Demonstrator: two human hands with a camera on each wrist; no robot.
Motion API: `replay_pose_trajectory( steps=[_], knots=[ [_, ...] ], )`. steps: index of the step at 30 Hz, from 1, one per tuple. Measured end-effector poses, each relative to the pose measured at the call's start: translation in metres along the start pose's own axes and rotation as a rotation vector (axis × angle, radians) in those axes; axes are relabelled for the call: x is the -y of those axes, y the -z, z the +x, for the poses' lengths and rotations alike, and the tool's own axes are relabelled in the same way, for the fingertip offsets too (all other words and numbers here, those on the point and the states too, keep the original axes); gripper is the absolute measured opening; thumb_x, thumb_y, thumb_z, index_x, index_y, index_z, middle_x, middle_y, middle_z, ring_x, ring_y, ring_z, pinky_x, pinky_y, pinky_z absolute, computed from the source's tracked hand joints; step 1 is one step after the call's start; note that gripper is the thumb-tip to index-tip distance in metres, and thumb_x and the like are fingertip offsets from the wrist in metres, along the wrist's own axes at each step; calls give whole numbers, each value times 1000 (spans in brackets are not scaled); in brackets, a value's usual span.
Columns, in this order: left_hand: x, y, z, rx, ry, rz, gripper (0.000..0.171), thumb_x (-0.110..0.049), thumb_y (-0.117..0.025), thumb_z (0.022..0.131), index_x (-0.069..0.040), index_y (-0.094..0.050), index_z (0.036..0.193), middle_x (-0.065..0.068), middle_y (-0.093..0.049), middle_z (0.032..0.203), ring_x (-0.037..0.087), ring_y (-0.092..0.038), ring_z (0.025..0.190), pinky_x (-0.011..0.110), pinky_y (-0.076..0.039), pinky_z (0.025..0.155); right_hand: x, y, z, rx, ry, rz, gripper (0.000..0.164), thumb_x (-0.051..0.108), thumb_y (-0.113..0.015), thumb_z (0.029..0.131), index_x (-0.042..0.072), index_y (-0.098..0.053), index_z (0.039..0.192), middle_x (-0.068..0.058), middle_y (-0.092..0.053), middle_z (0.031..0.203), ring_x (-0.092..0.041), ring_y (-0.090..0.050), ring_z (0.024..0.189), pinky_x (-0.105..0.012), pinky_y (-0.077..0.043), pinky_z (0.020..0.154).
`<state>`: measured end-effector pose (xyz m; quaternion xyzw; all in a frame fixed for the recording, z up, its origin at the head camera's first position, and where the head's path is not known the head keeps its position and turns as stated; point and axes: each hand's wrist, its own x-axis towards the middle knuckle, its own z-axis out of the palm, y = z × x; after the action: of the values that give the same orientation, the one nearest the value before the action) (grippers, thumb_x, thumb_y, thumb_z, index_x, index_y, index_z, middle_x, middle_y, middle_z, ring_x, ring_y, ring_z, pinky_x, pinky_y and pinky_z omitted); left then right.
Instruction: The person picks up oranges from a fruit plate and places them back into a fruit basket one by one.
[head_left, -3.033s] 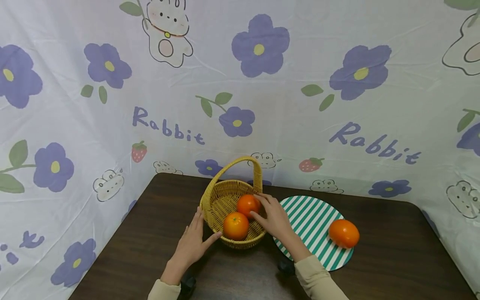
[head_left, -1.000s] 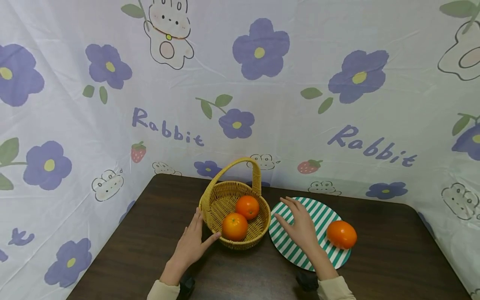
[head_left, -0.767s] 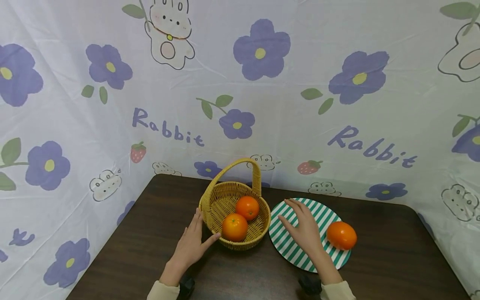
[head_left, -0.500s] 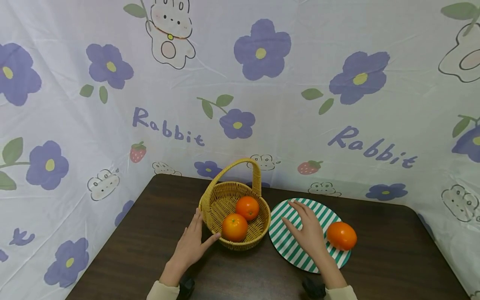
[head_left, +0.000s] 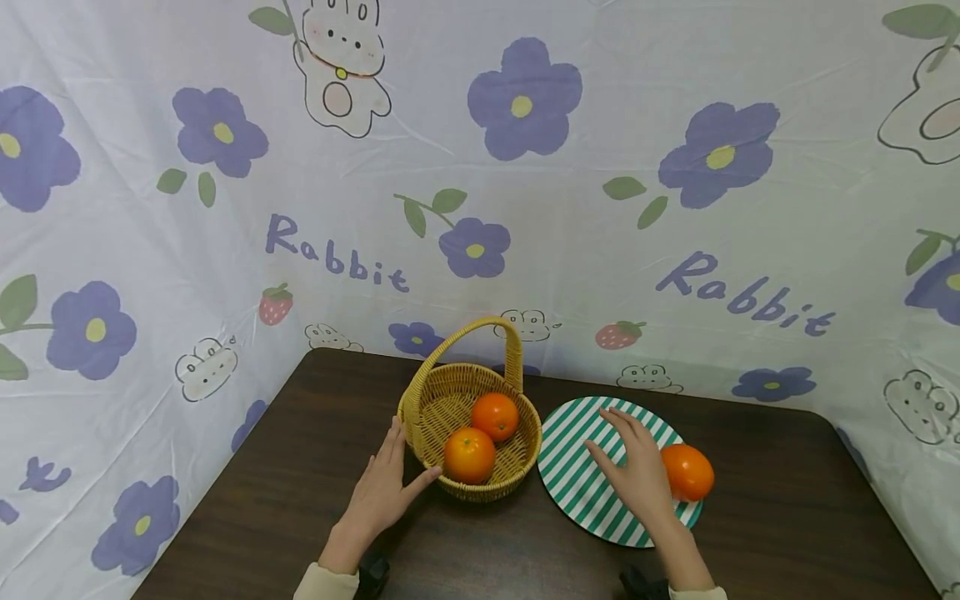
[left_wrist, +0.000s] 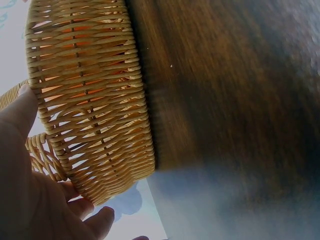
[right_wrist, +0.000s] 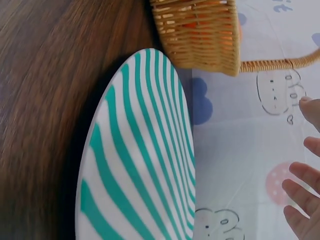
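A yellow wicker basket with a tall handle holds two orange fruits: an orange in front and another orange fruit behind it. My left hand rests against the basket's left side, fingers straight and thumb at the front rim; the left wrist view shows them along the wicker wall. Above a round green-and-white striped plate hovers my right hand, fingers spread and holding nothing. Just right of it, an orange persimmon-like fruit lies at the plate's right edge, partly hidden by the hand.
The dark wooden table carries all of this. Behind and to the left hangs a white cloth printed with purple flowers and rabbits. The basket's handle rises close to that cloth.
My right hand has left the fruit in the basket and moved right, across the striped plate toward the fruit at its edge. My left hand stays at the basket.
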<state>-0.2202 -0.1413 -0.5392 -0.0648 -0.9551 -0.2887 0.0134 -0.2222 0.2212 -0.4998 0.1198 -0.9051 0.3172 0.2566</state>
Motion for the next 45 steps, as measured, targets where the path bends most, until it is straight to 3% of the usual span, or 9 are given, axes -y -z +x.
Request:
replay_pose_trajectory(
  steps=[17,27,33,45],
  knots=[
    [3,-2,1,3,3,0,100,-73,-43,80,-16,-1,151,6,1,157,30,-19,141,57,-16,110,-24,19,-15,20,-97,26,56,31,-70,83,7,-52,130,-18,-45,134,-39,-40,123,-59,-36,96],
    [3,-2,1,3,3,-9,100,-73,-43,80,-17,0,151,6,0,157,31,-19,140,57,-16,110,-38,26,-23,-23,-127,-19,58,29,-72,81,8,-52,131,-19,-45,134,-41,-42,121,-60,-40,89],
    [2,-3,1,6,-5,-9,98,-70,-44,82,-17,-1,151,5,2,157,28,-17,141,57,-16,110,-48,34,-26,-94,-127,-29,59,21,-76,78,8,-53,130,-20,-48,132,-40,-44,116,-59,-44,83],
    [1,-1,1,3,0,-14,98,-70,-46,82,-15,-2,151,5,1,157,31,-19,140,57,-16,110,-62,51,-32,-78,-244,-56,64,24,-74,79,11,-47,136,-19,-43,136,-42,-39,117,-65,-39,83]
  ],
)
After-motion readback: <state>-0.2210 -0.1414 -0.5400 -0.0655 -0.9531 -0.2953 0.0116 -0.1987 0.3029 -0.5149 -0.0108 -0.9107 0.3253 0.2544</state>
